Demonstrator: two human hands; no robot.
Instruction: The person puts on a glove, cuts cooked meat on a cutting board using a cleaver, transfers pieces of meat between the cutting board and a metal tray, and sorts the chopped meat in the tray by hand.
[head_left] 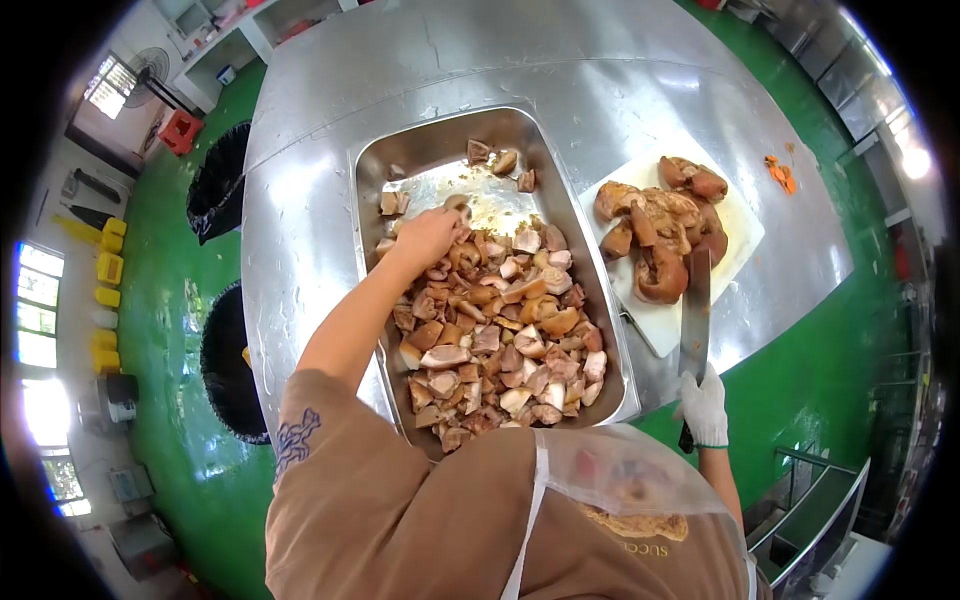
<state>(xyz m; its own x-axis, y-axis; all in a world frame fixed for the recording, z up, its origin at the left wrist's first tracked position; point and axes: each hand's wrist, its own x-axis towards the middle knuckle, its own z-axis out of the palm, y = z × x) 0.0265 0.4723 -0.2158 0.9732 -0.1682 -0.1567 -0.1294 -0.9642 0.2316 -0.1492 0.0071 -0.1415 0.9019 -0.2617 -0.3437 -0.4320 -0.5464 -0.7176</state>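
A deep metal tray [598, 275] on the steel table holds many chunks of cooked meat [490, 340], heaped mostly in its near part. My bare left hand [432, 232] reaches into the tray at the heap's far left edge, its fingers closed around a piece of meat. My right hand [704, 408], in a white glove, is wrapped round the handle of a cleaver [696, 315]. The cleaver's blade points away from me, its tip beside large brown meat pieces [662, 225] on a white cutting board [742, 235].
Orange scraps [780, 175] lie on the steel table [600, 90] right of the board. Two black-lined bins [222, 185] stand on the green floor off the table's left edge. A metal frame [815, 520] stands at the lower right.
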